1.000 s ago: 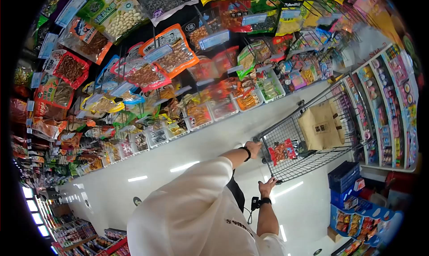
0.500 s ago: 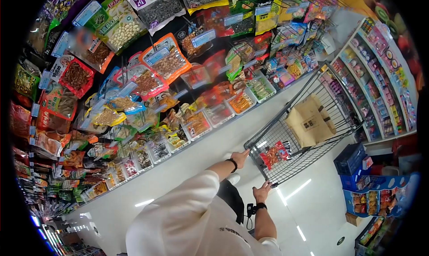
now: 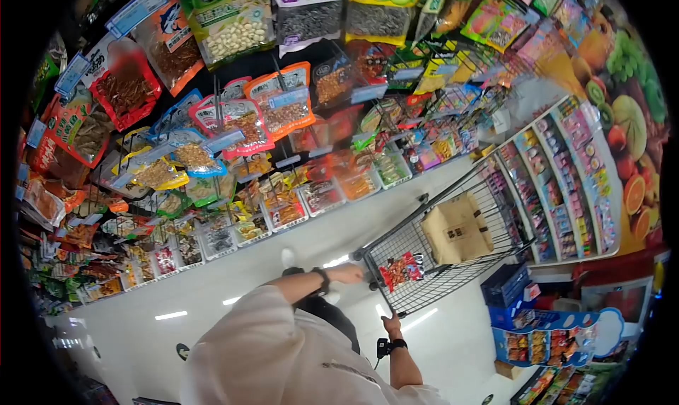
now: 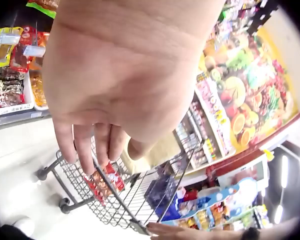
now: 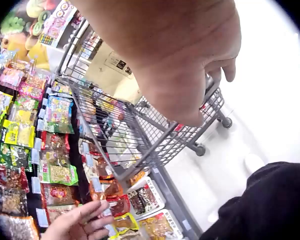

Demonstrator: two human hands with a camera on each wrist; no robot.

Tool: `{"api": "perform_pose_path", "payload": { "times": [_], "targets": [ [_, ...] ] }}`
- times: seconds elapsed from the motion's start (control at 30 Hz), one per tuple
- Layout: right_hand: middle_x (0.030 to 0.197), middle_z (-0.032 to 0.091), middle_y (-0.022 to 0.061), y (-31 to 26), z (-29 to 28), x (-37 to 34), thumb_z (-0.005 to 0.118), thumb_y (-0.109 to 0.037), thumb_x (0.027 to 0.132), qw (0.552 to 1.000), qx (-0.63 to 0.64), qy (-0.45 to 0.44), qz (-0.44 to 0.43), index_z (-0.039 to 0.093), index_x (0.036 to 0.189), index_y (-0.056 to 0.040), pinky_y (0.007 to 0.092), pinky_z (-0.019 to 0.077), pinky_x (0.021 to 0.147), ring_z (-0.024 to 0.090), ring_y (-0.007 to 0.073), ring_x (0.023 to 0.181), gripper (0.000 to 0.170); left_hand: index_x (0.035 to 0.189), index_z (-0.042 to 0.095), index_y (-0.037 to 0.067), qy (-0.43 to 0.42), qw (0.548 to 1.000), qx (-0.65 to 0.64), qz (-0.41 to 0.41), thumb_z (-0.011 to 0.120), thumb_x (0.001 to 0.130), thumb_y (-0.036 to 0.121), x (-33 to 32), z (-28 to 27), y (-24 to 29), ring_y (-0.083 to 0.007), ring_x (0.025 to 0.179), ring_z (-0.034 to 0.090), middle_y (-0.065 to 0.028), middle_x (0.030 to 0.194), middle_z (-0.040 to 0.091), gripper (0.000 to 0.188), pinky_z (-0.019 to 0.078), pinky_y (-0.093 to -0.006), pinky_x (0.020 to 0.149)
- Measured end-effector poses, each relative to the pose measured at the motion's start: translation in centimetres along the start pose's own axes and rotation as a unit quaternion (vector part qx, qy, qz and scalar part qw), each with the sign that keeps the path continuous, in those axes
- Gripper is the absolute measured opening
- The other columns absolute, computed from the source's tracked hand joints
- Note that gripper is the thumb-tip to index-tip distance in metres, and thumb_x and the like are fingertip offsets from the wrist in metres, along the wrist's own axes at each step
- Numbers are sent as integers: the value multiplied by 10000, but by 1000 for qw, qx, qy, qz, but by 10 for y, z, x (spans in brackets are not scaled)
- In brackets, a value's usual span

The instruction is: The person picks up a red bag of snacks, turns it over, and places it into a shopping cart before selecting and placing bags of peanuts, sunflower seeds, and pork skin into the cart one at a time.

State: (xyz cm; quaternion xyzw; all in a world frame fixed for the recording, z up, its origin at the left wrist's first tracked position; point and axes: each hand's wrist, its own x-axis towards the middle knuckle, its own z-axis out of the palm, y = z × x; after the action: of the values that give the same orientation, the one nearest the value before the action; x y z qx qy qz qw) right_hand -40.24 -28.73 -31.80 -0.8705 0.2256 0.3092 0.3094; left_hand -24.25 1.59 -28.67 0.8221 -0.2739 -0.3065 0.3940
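Observation:
A grey wire shopping cart [image 3: 453,281] stands ahead of the person. My left hand [image 3: 346,273] is beside the left end of its handle bar, fingers extended and loose, holding nothing. The left wrist view shows that palm [image 4: 120,75] in front of the bar. At the bar's other end, my right hand [image 3: 391,325] has its thumb and fingers round the cart handle. Its fingers [image 5: 222,70] bend down over the bar in the right wrist view. Inside the cart lie a red snack packet [image 3: 402,269] and a brown paper bag [image 3: 456,232].
A long rack of hanging snack bags [image 3: 283,101] runs along the left, with open trays [image 3: 286,214] below. Shelves of small goods [image 3: 559,178] stand beyond the cart. Blue crates [image 3: 506,285] and a blue snack display [image 3: 544,341] are at the right, on pale floor [image 3: 269,278].
The cart and both hands have shifted left and down in the head view. My left hand has come off the handle bar, while the right stays at its end.

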Motion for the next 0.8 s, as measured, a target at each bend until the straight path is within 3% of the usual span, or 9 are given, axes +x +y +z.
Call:
{"api": "perform_pose_path", "payload": {
  "times": [0.1,0.2,0.23,0.33,0.4,0.43,0.53,0.6,0.8],
  "targets": [
    [1271,578,220,-18,5,16,681,-335,800,998,9,30,-48,515,1306,6,367,409,1016,537,344,1204,632,1007,685,90,89,984,-153,-24,574,861,251,-54,-61,7,-263,812,665,-139,899,689,244,509,-393,728],
    [1113,669,134,-93,10,23,608,-279,874,993,40,49,-99,596,1176,23,338,463,908,623,231,1037,427,1043,678,64,208,962,-171,-42,569,879,167,-82,-104,-22,-258,850,667,-129,926,693,222,518,-362,767],
    [1031,687,133,-95,32,59,590,-259,896,981,49,52,-182,625,1128,10,325,480,863,636,203,982,357,1042,677,49,238,953,-184,-44,569,880,131,-105,-143,-3,-258,860,671,-127,923,695,212,521,-353,787],
    [842,692,114,-246,16,40,584,-233,918,960,-30,33,-277,630,1155,-27,311,521,725,658,175,792,318,1083,655,13,360,911,-199,-27,560,875,73,-144,-220,23,-256,919,666,-143,981,686,236,515,-337,830],
    [825,695,100,-340,7,28,567,-246,934,925,47,-11,-377,629,1170,-32,308,526,685,658,163,746,325,1159,612,5,410,888,-211,1,560,869,43,-158,-254,30,-252,986,646,-147,1090,656,297,507,-335,852],
    [871,696,111,-389,2,20,550,-260,948,946,46,-54,-317,625,1179,-29,312,526,695,661,179,744,335,1196,591,1,436,874,-215,17,560,865,29,-162,-273,29,-250,1019,635,-149,1144,642,334,504,-333,862],
    [994,680,129,-491,-7,19,586,-207,923,838,-2,60,-542,600,1213,-9,304,523,740,654,164,877,351,1342,472,13,469,859,-200,50,564,861,23,-169,-310,26,-261,1136,575,-164,1331,529,490,493,-335,893],
    [1127,649,158,-557,-25,-20,567,-171,939,852,81,0,-517,597,1204,-14,341,511,817,651,263,958,309,1392,412,26,480,847,-220,65,565,863,24,-174,-332,36,-273,1193,536,-168,1389,474,551,474,-345,935],
    [1049,662,154,-660,-44,-27,567,-131,929,785,84,73,-609,593,1188,-11,325,519,747,653,244,925,287,1433,342,13,566,808,-158,44,565,883,45,-182,-369,37,-325,1356,373,-189,1453,399,595,338,-377,1094]
  ]
}}
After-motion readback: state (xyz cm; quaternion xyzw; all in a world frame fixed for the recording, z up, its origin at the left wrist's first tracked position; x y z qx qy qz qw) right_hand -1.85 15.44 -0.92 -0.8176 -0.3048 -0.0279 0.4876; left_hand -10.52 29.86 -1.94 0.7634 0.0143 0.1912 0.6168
